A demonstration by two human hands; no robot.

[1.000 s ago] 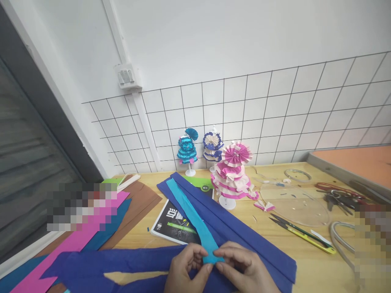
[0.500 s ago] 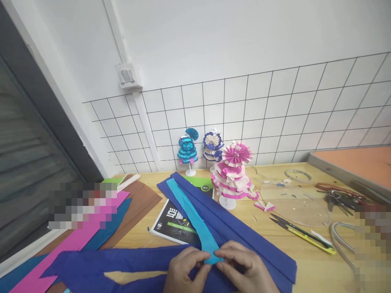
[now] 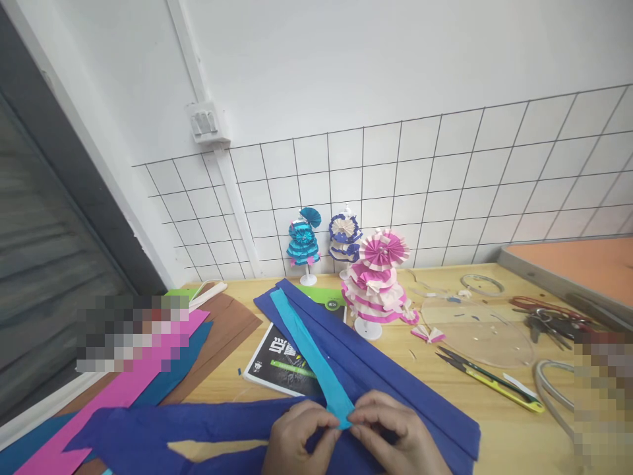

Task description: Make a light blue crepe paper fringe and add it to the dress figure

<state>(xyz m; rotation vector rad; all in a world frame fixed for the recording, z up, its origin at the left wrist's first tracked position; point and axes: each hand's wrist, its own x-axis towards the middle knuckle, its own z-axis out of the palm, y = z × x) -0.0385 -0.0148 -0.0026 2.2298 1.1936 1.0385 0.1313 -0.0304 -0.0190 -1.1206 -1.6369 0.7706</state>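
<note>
Wooden table, blue paper on top.
Crinkly teal strip lying far-left to near, end pinched betw. left hand & right hand.

Turquoise strip: crepe paper — matt, finely crinkled.
Dark blue sheets: crepe paper, matt, creased lengthwise.
Brown sheet: paper, matt, ribbed lengthwise.
Table: pale wood, smooth, with a slight sheen.
Booklet: printed paper, glossy cover.
Pink figure: pleated paper, matt, on a white plastic stand.
Disc: clear plastic — smooth and shiny.
Keys: metal, dull grey.
Snips: dark metal blades, yellow plastic body.
</note>
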